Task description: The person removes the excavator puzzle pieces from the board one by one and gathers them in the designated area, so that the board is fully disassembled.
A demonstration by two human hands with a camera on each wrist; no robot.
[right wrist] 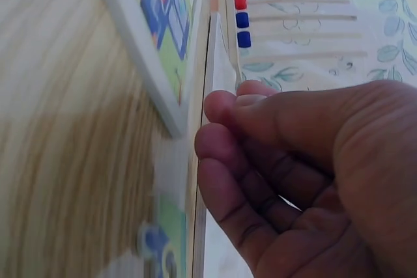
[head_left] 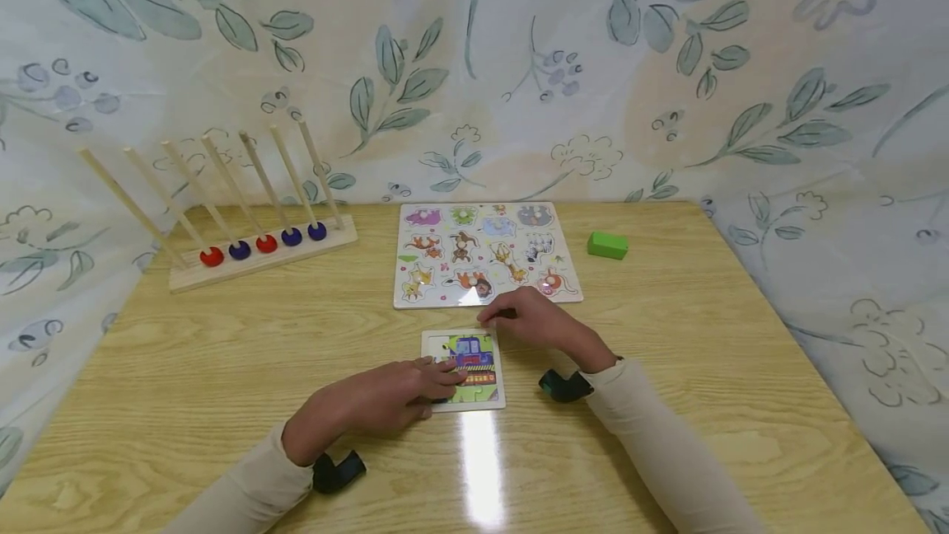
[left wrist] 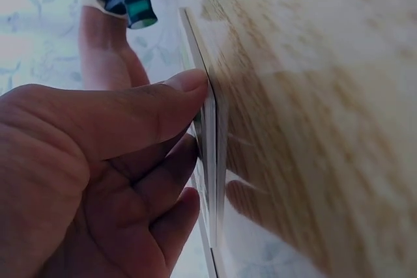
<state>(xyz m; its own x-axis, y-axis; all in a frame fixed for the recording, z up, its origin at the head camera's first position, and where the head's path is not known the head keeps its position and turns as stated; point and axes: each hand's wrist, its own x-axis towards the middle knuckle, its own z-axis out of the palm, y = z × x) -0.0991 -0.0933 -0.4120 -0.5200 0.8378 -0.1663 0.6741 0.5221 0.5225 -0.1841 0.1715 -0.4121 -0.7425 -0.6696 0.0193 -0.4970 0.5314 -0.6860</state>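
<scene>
A small jigsaw puzzle (head_left: 474, 365) with a vehicle picture in a white frame lies on the table; bare white backing shows at its upper left. My left hand (head_left: 396, 394) rests over its left side, fingers extended onto the picture and covering part of it. In the left wrist view, the thumb of that left hand (left wrist: 111, 135) touches the frame's edge (left wrist: 210, 135). Just beyond the puzzle's upper right corner, my right hand (head_left: 537, 320) has its fingers loosely curled. Thumb and fingertips of the right hand (right wrist: 280, 161) come together with nothing visible between them.
Behind the puzzle lies an animal peg board (head_left: 485, 250), close to my right hand. A green block (head_left: 607, 245) sits to its right. At the back left stands a wooden peg rack (head_left: 259, 258) with tall dowels and red and blue beads. A floral cloth (head_left: 474, 64) hangs behind the table.
</scene>
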